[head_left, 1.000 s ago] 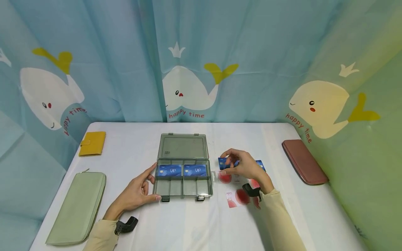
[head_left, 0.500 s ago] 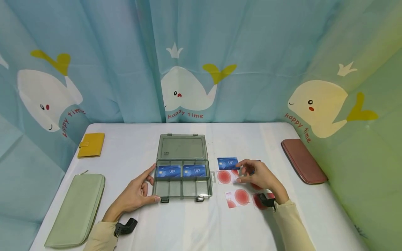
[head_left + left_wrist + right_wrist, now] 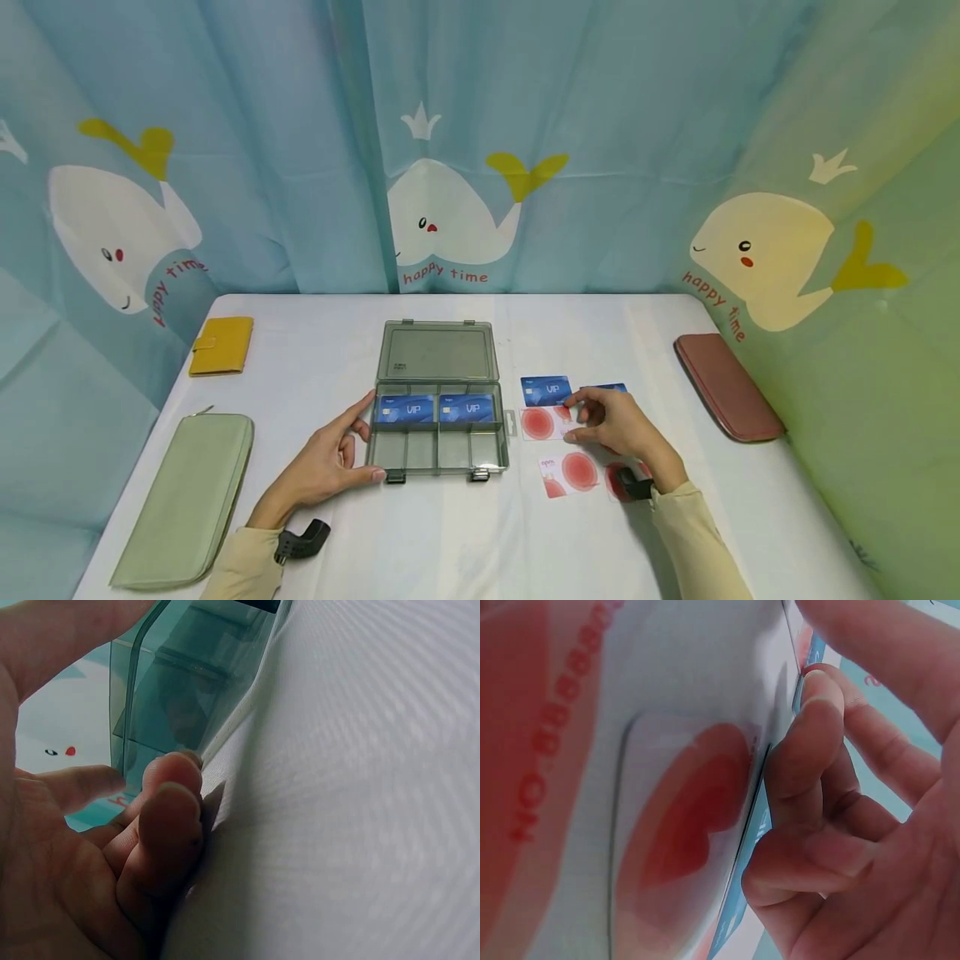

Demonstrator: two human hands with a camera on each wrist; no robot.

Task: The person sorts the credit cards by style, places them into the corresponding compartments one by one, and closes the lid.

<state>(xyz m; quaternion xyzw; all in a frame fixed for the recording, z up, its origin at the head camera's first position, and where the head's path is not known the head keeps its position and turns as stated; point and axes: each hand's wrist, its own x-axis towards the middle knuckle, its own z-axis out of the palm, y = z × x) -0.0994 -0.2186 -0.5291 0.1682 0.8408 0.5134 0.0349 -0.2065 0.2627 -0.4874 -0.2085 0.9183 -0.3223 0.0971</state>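
Observation:
An open grey see-through box (image 3: 438, 450) sits mid-table with two blue VIP cards (image 3: 406, 409) in its back compartments. My left hand (image 3: 330, 454) rests against the box's front-left corner (image 3: 161, 712), thumb along the front and index finger up the left side. To the right of the box lie a blue VIP card (image 3: 546, 390), a second blue card (image 3: 604, 387) partly hidden by my hand, and several red-and-white cards (image 3: 567, 472). My right hand (image 3: 611, 421) has its fingertips (image 3: 814, 712) curled against the right edge of the red-and-white card (image 3: 538, 423) nearest the box, thumb above it.
A yellow wallet (image 3: 220, 343) lies at the back left, a long green wallet (image 3: 187, 492) at the front left, and a dusty-pink wallet (image 3: 726, 385) by the right edge. Whale-print curtains close in the table on three sides.
My right hand let go of the blue VIP card, which now lies beside the box, and shifted nearer to the red-and-white card. The left hand stayed put.

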